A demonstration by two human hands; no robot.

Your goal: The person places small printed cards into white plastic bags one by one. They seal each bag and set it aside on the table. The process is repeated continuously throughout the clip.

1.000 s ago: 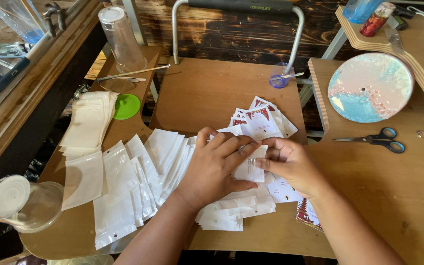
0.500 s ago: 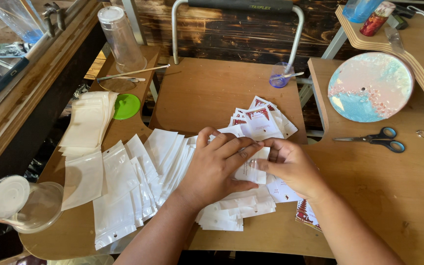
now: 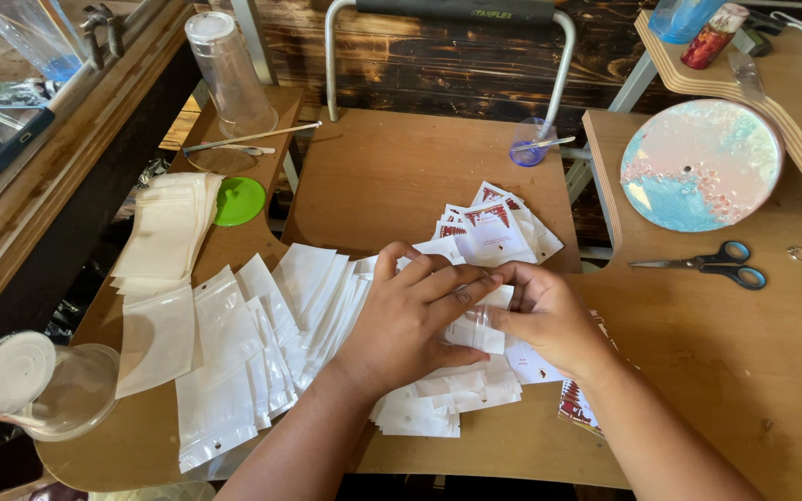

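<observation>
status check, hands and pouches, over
Left hand flat on white pouch pile. Right hand pinching one small pouch. Scissors off to right, nothing blocking.

Bare hands [image 3: 475,315], sleeveless forearms
</observation>
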